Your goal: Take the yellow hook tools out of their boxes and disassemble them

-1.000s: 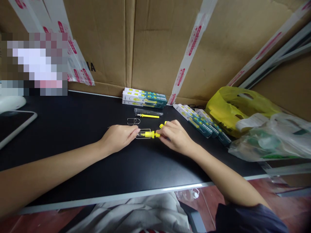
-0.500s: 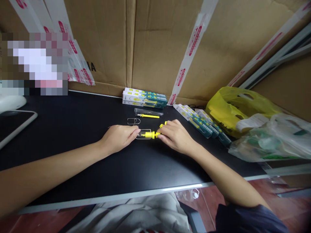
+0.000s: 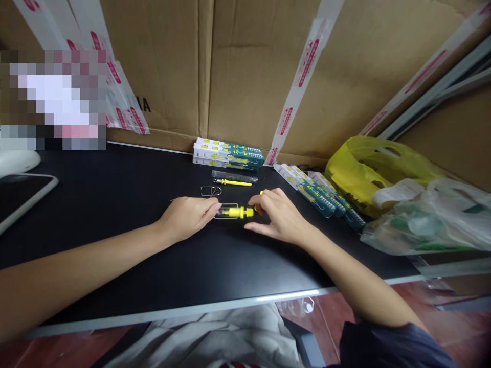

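Observation:
My left hand (image 3: 187, 217) is closed around the left part of a clear-tubed spring scale (image 3: 236, 212) with a yellow end and a wire frame. The scale points to the right, and my fingers hide its left part. Just right of its yellow end, my right hand (image 3: 278, 214) has its thumb and index finger apart. A small yellow piece (image 3: 255, 208) shows partly behind the right fingers; whether they touch it I cannot tell. A bent wire hook (image 3: 210, 191) lies beyond my left hand. Farther back lie a thin yellow rod (image 3: 236, 183) and a clear tube (image 3: 233, 177).
Printed boxes (image 3: 228, 155) are stacked by the cardboard wall (image 3: 245, 76), with more boxes (image 3: 314, 191) at the right. Yellow (image 3: 345, 158) and clear (image 3: 422, 225) plastic bags occupy the right side. A white-edged tablet-like device (image 3: 23, 202) lies at the left of the black table (image 3: 172, 281).
My right thumb and index finger have let go of the spring scale's yellow end and spread apart. My left hand stays in place around the scale.

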A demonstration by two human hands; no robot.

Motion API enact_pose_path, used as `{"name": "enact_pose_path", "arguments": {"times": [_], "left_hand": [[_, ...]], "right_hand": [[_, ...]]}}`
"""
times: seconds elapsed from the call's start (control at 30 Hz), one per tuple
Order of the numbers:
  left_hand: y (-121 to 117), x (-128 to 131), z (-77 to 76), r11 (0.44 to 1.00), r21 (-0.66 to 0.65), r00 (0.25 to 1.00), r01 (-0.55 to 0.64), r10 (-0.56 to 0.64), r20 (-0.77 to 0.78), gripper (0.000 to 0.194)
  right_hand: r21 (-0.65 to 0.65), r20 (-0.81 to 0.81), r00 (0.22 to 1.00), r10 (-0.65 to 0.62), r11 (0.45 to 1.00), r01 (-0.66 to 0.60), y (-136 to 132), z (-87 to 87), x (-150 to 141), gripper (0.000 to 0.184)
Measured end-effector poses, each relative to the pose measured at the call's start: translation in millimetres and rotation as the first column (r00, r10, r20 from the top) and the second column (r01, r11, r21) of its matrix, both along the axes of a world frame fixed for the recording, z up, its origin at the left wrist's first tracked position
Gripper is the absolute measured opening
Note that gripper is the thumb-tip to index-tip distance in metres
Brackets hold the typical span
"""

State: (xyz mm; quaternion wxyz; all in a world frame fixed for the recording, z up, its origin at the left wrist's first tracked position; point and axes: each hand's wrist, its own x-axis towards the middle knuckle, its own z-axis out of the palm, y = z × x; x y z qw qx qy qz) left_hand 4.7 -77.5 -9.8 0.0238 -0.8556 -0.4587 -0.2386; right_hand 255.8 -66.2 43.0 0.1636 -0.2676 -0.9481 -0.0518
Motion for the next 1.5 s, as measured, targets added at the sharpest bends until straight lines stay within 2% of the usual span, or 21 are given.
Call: {"name": "enact_pose_path", "arguments": {"times": [0.17, 0.3, 0.43, 0.6, 0.67, 0.77, 0.83, 1.03, 1.27, 1.33, 1.4, 1.5], "left_hand": [[0, 0, -0.6, 1.0, 0.017, 1.0, 0.006, -0.006, 0.002, 0.045], [0, 0, -0.3, 1.0, 0.009, 1.0, 0.002, -0.002, 0.003, 0.044], [0, 0, 0.0, 1.0, -0.005, 1.0, -0.008, 0.008, 0.0, 0.045], [0, 0, -0.3, 1.0, -0.009, 1.0, -0.016, 0.016, -0.01, 0.045], [0, 0, -0.5, 1.0, -0.013, 1.0, -0.012, 0.012, -0.007, 0.045], [0, -1, -0.4, 1.0, -0.018, 1.0, -0.007, 0.007, -0.002, 0.044], [0, -1, -0.2, 1.0, -0.017, 1.0, -0.005, 0.005, -0.001, 0.044], [-1, 0, -0.5, 1.0, -0.011, 1.0, -0.006, 0.005, -0.012, 0.045], [0, -1, 0.3, 1.0, -0.023, 1.0, -0.008, 0.008, 0.004, 0.044], [0, -1, 0.3, 1.0, -0.021, 1.0, -0.008, 0.008, 0.004, 0.044], [-1, -1, 0.3, 1.0, -0.018, 1.0, -0.006, 0.007, 0.004, 0.044], [-1, 0, 0.5, 1.0, -0.016, 1.0, -0.005, 0.005, 0.01, 0.044]], "right_hand": [[-0.003, 0.134, 0.99, -0.03, 1.0, 0.031, 3, -0.4, -1, 0.038], [-0.014, 0.075, 0.997, -0.014, 1.0, 0.015, 3, 1.7, 1, 0.026], [0.034, 0.011, 0.999, 0.038, 0.999, -0.038, 2, 2.9, 2, 0.013], [0.022, -0.014, 0.999, 0.05, 0.999, -0.05, 1, 0.8, 1, 0.008], [-0.001, -0.021, 0.999, 0.045, 0.999, -0.045, 1, 0.3, 1, 0.013], [-0.042, -0.027, 0.999, 0.025, 0.999, -0.027, 0, -0.3, 1, 0.036], [-0.062, -0.026, 0.999, 0.019, 0.998, -0.021, 0, -0.9, -1, 0.04], [-0.026, 0.022, 1.0, -0.02, 0.999, 0.02, -1, 0.4, -4, 0.027], [-0.003, -0.114, 0.993, 0.031, 0.999, -0.032, 4, 1.3, 5, 0.011], [-0.003, -0.165, 0.986, -0.026, 1.0, 0.026, 8, 2.5, 10, 0.01], [0.009, -0.197, 0.971, -0.132, 0.991, 0.137, 11, 6.3, 14, 0.013], [0.034, -0.159, 0.938, -0.307, 0.948, 0.316, 16, 15.8, 22, 0.015]]}}
